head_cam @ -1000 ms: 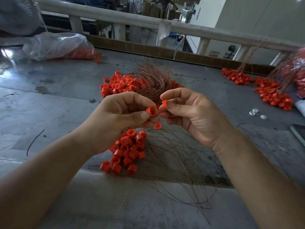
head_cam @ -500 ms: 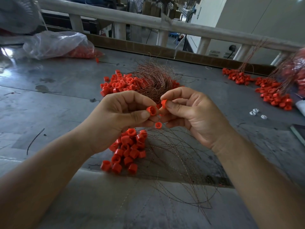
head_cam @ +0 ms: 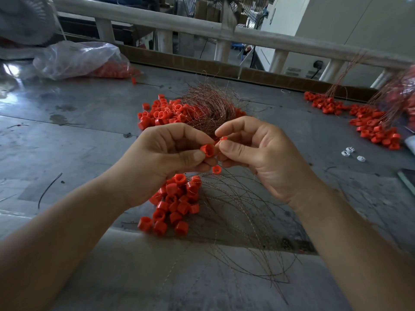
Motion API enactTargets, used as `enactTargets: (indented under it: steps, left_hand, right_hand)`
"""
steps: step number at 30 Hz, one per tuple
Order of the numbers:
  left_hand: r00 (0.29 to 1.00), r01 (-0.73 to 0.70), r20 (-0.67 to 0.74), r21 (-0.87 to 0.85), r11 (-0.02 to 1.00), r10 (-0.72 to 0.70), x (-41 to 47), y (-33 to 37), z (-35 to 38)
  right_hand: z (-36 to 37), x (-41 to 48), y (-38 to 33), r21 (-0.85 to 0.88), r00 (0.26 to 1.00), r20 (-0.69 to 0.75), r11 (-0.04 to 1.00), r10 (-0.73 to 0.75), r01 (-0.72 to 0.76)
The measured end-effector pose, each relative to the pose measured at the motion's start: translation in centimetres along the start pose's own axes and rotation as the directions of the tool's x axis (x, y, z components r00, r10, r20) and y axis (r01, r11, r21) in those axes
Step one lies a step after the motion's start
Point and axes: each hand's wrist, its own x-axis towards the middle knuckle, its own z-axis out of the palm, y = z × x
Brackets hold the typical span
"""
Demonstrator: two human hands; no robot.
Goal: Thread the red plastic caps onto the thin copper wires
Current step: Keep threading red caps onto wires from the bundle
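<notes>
Head view, red cap pinched in left hand, touching right hand

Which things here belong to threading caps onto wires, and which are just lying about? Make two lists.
For the job: left hand, gripping a red cap; right hand, pinching a second cap; near cap pile; loose copper wires.
Lying about: white clips; black wire scrap; white railing.

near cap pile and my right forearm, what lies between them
Loose copper wires fan over the table between the near cap pile and right forearm, in the head view.
</notes>
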Motion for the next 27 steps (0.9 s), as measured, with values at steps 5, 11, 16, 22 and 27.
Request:
enactTargets:
  steps: [5, 11, 16, 22, 27]
  left_hand:
    - [0.997, -0.029, -0.067, 0.046, 0.999, 0.032, 0.1, -0.2, -0.1]
    - [0.994, -0.007, -0.105, 0.051, 0.999, 0.012, 0.2, -0.2, -0.1]
    - [0.993, -0.004, -0.117, 0.053, 0.999, 0.01, 0.2, -0.2, 0.0]
    - [0.992, -0.009, -0.121, 0.117, 0.993, 0.024, 0.3, -0.3, 0.1]
    - [0.993, 0.015, -0.114, 0.123, 0.992, -0.001, 0.2, -0.3, 0.1]
  right_hand:
    - [0.6, -0.2, -0.2, -0.089, 0.993, -0.031, 0.99, -0.116, 0.113]
    - [1.2, -0.1, 0.1, -0.188, 0.981, -0.062, 0.968, -0.182, 0.168]
    - [1.5, -0.2, 0.1, -0.23, 0.974, -0.052, 0.951, -0.222, 0.205]
    - [1.7, -0.2, 0.3, -0.279, 0.965, -0.064, 0.933, -0.254, 0.227]
    - [1.8, -0.3, 0.5, -0.332, 0.959, -0.087, 0.915, -0.27, 0.227]
